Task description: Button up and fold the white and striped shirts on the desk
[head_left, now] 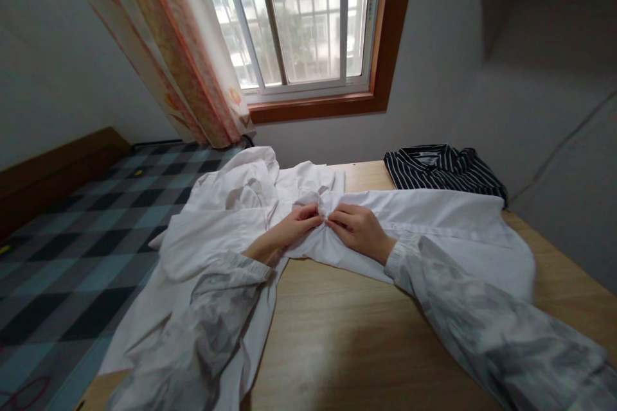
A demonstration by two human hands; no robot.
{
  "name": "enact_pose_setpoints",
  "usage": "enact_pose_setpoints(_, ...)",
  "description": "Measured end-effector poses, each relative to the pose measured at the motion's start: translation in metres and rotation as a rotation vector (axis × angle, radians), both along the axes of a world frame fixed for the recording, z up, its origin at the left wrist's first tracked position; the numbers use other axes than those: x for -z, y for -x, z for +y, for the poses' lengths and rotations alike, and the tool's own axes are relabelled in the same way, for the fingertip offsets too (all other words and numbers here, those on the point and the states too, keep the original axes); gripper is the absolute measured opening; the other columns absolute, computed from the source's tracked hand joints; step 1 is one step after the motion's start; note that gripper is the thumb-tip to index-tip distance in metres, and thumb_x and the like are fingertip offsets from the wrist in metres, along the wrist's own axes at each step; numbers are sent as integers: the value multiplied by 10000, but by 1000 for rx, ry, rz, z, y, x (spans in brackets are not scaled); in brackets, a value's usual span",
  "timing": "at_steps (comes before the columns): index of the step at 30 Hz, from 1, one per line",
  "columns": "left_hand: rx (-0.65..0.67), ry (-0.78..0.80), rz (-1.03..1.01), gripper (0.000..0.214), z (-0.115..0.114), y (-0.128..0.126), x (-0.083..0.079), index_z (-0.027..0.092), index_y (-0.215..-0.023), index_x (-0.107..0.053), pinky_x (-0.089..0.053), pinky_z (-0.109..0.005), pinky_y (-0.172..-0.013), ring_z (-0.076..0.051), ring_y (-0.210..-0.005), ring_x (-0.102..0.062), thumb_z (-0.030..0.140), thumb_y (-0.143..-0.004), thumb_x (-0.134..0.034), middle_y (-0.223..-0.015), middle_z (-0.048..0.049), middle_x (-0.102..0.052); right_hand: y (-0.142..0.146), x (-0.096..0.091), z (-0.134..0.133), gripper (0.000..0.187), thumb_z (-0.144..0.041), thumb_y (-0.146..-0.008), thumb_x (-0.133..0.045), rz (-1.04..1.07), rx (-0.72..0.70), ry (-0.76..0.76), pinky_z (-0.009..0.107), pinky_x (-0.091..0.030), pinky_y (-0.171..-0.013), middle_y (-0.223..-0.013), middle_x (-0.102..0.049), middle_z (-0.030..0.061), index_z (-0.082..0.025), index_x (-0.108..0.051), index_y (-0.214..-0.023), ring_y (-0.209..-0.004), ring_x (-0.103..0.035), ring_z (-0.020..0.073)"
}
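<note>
A white shirt (434,212) lies spread across the wooden table (347,327), its left side hanging over the table's left edge. My left hand (296,225) and my right hand (357,226) meet at the shirt's front near the collar. Both pinch the white cloth with closed fingers, fingertips almost touching. Grey patterned sleeves cover both my forearms.
A folded black shirt with white stripes (443,170) sits at the table's far right corner. A bed with a blue and black checked cover (72,250) lies to the left. A window (299,19) and an orange curtain (178,58) stand behind. A grey wall rises at right.
</note>
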State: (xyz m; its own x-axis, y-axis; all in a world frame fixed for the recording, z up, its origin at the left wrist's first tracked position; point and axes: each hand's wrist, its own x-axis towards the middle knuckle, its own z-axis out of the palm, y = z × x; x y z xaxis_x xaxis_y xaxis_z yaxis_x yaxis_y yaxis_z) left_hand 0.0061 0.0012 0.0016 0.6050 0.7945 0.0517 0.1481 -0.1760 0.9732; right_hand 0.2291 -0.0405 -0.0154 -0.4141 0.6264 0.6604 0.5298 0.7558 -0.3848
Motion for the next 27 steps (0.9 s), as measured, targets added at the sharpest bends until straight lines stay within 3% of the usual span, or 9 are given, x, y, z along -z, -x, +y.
enact_pose_setpoints(4,-117,-160,83,258,2,-3,12,191,-807,-670,-514,-279,-696,-169,-756,-576,431,-861,-746,-773,-1,-636,0,-2,0,185,-294,-1084,-618,-21,-24,-21,363,-503,-875,-956,-753,71,-238,-754,-972,-897,-686,229)
enact_pose_setpoints(8,-329,-103,-28,328,1,-5,14,204,-846,-604,-526,-253,-626,-153,-706,-582,511,-891,-710,-758,12,-605,-12,-9,-6,145,-267,-1056,-648,-92,-27,-10,410,-499,-954,-909,-743,61,-224,-734,-948,-903,-676,241)
enact_pose_setpoints(12,-434,-91,-46,385,-6,-9,11,213,-897,-596,-481,-219,-535,-133,-622,-553,580,-910,-710,-717,20,-604,-37,-15,-15,108,-245,-1021,-680,-134,28,4,442,-498,-1010,-1127,-755,103,-227,-743,-1108,-1082,-671,285)
enact_pose_setpoints(15,-502,-107,-45,425,-11,-11,10,215,-889,-594,-445,-215,-495,-123,-567,-524,618,-908,-731,-679,30,-589,-59,-15,-22,216,-243,-982,-727,-143,158,77,426,-512,-958,-1135,-748,110,-216,-719,-1195,-1054,-674,291)
enact_pose_setpoints(18,-565,-160,-23,442,-12,-11,10,218,-850,-593,-418,-226,-488,-126,-545,-509,634,-918,-727,-643,41,-555,-74,-13,-27,52,-267,-999,-717,-196,214,178,378,-494,-849,-947,-739,65,-220,-738,-1000,-887,-667,247)
enact_pose_setpoints(20,-575,-257,49,439,-14,-10,7,221,-823,-599,-407,-243,-511,-134,-547,-503,630,-960,-679,-632,40,-544,-79,-11,-29,116,-261,-1017,-695,-189,233,220,356,-476,-814,-908,-729,49,-217,-733,-917,-841,-652,222)
enact_pose_setpoints(23,-548,-580,243,399,-22,-13,-4,218,-800,-644,-462,-302,-670,-157,-637,-546,568,-986,-680,-716,4,-632,-78,-7,-27,68,-278,-1005,-721,-125,268,261,328,-460,-764,-907,-724,26,-219,-754,-1007,-776,-628,188)
enact_pose_setpoints(25,-456,-792,350,320,-30,-19,-13,220,-830,-697,-478,-360,-841,-193,-766,-605,506,-972,-724,-836,-33,-710,-74,-5,-24,98,-304,-1001,-734,-118,249,267,318,-451,-747,-904,-716,17,-233,-773,-1055,-744,-615,173)
enact_pose_setpoints(27,-315,-900,418,234,-37,-27,-19,231,-895,-745,-450,-413,-965,-246,-918,-644,453,-966,-739,-945,-65,-753,-70,-2,-21,90,-295,-1006,-721,-110,210,271,314,-443,-733,-904,-712,18,-241,-792,-1016,-726,-605,164)
